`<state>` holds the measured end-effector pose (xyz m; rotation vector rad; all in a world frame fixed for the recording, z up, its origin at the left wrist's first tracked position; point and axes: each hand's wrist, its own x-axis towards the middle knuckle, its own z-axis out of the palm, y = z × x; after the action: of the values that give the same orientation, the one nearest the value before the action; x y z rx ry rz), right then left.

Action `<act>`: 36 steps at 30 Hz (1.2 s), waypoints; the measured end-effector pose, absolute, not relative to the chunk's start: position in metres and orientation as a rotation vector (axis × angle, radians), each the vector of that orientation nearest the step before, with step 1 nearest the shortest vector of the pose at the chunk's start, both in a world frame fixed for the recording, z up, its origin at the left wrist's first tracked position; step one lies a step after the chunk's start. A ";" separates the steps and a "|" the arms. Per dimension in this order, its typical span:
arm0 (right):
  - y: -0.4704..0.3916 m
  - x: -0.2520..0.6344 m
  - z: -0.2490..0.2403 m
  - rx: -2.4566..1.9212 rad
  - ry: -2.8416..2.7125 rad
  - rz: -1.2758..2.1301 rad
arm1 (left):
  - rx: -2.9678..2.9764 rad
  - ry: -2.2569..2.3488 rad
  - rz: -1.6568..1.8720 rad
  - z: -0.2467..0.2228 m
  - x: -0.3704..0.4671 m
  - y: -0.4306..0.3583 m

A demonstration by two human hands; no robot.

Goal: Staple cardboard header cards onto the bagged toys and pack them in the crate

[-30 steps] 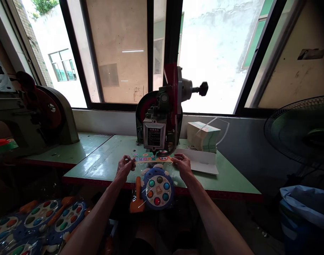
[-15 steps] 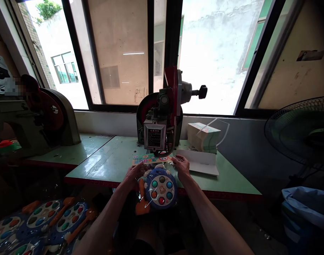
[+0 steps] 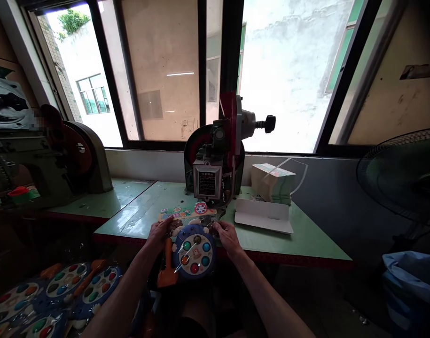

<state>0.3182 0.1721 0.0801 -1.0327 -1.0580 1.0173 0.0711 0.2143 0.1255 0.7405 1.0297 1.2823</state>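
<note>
A blue round toy (image 3: pixel 194 251) with coloured knobs and an orange hammer (image 3: pixel 167 267) is packed in clear plastic, at the front edge of the green table. A colourful header card (image 3: pixel 186 213) tops the pack, below the stapling machine (image 3: pixel 207 180). My left hand (image 3: pixel 160 231) pinches the pack's upper left side, beside the card. With fingers closed on its upper right side, my right hand (image 3: pixel 227 236) grips the clear plastic.
A folded white card (image 3: pixel 264 216) and a strapped stack of cards (image 3: pixel 273 183) lie right of the machine. More packed toys (image 3: pixel 66 284) are piled at lower left. A fan (image 3: pixel 405 173) stands at right, above a bag-lined bin (image 3: pixel 412 281). Another machine (image 3: pixel 77 155) is at left.
Both hands have moved left with the pack, and the header card has slid out from under the machine's head to its left. The view has shifted slightly.
</note>
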 end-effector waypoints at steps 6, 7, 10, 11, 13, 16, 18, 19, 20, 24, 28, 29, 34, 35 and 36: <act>0.174 0.310 0.081 -1.055 -1.074 0.988 | 0.726 1.061 1.297 0.122 0.061 0.216; 0.173 0.310 0.081 -1.056 -1.072 0.989 | 0.725 1.057 1.296 0.121 0.061 0.217; 0.171 0.309 0.082 -1.057 -1.057 0.993 | 0.726 1.032 1.292 0.119 0.060 0.217; 0.171 0.308 0.083 -1.055 -1.051 0.993 | 0.729 1.019 1.288 0.119 0.060 0.216; 0.171 0.308 0.085 -1.045 -1.045 1.000 | 0.739 0.988 1.276 0.120 0.061 0.213; 0.168 0.307 0.093 -1.012 -1.042 1.061 | 0.759 0.929 1.249 0.123 0.064 0.200; 0.160 0.305 0.097 -1.031 -1.040 1.083 | 0.763 0.899 1.240 0.120 0.066 0.184; 0.154 0.304 0.098 -1.066 -1.041 1.064 | 0.759 0.892 1.245 0.116 0.067 0.174; 0.148 0.302 0.096 -1.100 -1.055 1.048 | 0.745 0.900 1.263 0.110 0.068 0.164; 0.118 0.298 0.074 -1.148 -1.155 1.069 | 0.675 0.938 1.312 0.072 0.066 0.125; 0.084 0.290 0.055 -1.284 -1.303 1.022 | 0.615 1.016 1.369 0.041 0.049 0.089; 0.077 0.286 0.056 -1.303 -1.326 0.998 | 0.608 1.038 1.413 0.039 0.041 0.080; 0.062 0.258 0.087 -1.295 -1.412 0.723 | 0.652 1.191 1.724 0.050 0.008 0.016; 0.062 0.251 0.094 -1.271 -1.407 0.683 | 0.749 1.203 1.703 0.053 0.008 -0.001; 0.063 0.242 0.099 -1.241 -1.395 0.664 | 0.849 1.177 1.615 0.055 0.011 -0.016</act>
<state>0.2424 0.0626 0.0993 -1.2411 -1.3954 0.6638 0.0112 -0.0162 0.0552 0.8485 1.1770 1.6153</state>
